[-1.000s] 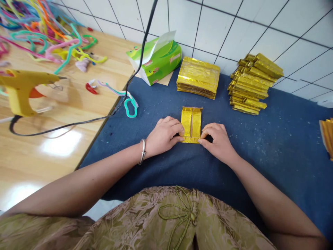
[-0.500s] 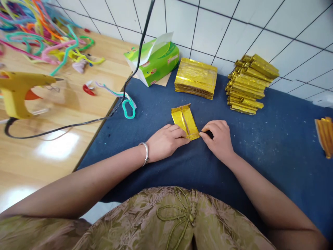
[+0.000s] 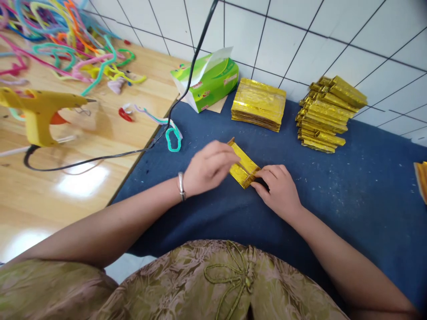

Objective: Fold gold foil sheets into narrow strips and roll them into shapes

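A folded piece of gold foil paper (image 3: 245, 167) lies tilted on the blue cloth (image 3: 350, 195) in front of me. My left hand (image 3: 208, 167) lies over its left part with fingers curled on it, slightly smeared by motion. My right hand (image 3: 278, 189) pinches the paper's near right corner. A flat stack of gold foil sheets (image 3: 259, 104) sits behind, and a pile of folded gold pieces (image 3: 328, 113) stands to its right.
A green tissue pack (image 3: 207, 82) lies at the back. On the wooden table (image 3: 66, 178) to the left are a yellow glue gun (image 3: 40, 113) with a black cord (image 3: 160, 133) and several coloured pipe cleaners (image 3: 66, 49). More gold paper (image 3: 422, 180) shows at the right edge.
The gold paper has turned from upright to a diagonal and been folded narrower. My left hand has moved up over it; my right hand stays pinching its near corner.
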